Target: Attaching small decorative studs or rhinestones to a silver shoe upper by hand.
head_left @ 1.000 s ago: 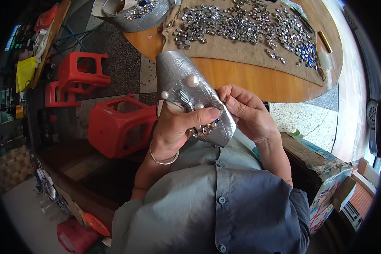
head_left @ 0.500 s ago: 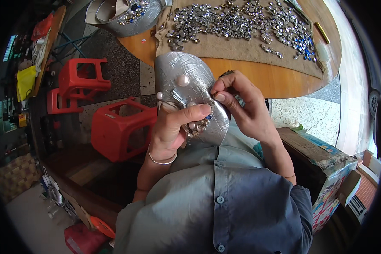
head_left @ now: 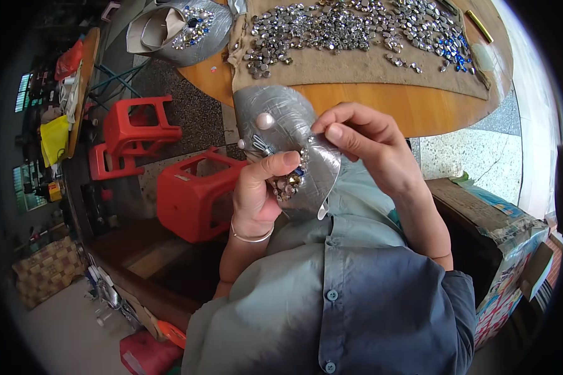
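Observation:
My left hand [head_left: 259, 184] grips a curved, embossed silver piece [head_left: 281, 103] that looks like a shoe upper, its thumb pressed across the front. Two pearls stand on the piece, the larger pearl [head_left: 265, 120] near its upper part. Beside my thumb lies a cluster of clear, gold and blue stones [head_left: 288, 186], partly covered by the hand. My right hand [head_left: 372, 140] is at the right of the piece, thumb and forefinger pinched near a few small clear stones [head_left: 311, 140]. Anything between those fingertips is too small to make out.
Many loose rhinestones [head_left: 331, 28] lie on a brown cloth [head_left: 331, 69] on the wooden table [head_left: 406, 112]. A similar decorated silver piece [head_left: 213, 44] rests at the table's left. Red plastic stools [head_left: 175, 194] stand on the left, a worn box [head_left: 475, 212] on the right.
My right hand has turned slightly and its fingertips sit a little lower against the silver piece. The left hand keeps its grip. The whole view has shifted a little.

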`<state>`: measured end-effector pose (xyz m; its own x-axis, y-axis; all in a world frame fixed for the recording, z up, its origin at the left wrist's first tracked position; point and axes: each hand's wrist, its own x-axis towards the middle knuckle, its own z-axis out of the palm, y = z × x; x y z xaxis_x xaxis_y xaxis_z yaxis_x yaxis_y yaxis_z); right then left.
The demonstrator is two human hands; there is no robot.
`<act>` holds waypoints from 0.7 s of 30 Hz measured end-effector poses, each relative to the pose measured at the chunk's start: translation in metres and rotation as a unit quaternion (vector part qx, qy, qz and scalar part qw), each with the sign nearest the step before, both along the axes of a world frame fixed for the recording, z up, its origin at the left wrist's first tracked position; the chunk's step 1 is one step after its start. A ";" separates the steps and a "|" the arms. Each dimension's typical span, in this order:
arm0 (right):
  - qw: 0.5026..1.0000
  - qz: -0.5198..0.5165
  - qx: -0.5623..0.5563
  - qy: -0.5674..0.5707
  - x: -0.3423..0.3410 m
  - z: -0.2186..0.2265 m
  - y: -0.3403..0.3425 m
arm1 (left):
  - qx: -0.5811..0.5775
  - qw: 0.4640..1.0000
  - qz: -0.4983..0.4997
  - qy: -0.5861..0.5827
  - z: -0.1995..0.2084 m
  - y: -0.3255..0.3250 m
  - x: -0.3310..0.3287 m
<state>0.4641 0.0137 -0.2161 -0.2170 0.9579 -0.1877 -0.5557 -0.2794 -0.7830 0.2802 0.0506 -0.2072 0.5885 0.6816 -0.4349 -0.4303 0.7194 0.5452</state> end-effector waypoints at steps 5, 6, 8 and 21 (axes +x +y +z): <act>0.869 -0.152 0.260 -0.393 0.016 0.019 -0.015 | 0.039 0.998 0.024 0.031 -0.002 -0.004 0.006; 0.837 -0.133 0.256 -0.465 0.016 0.023 -0.020 | 0.050 0.997 0.028 0.052 -0.003 -0.005 0.008; 0.819 -0.132 0.247 -0.501 0.014 0.024 -0.026 | 0.068 0.995 0.038 0.057 -0.002 -0.008 0.011; 0.801 -0.159 0.285 -0.502 0.007 0.022 -0.026 | 0.077 0.992 0.056 0.088 0.010 -0.014 0.017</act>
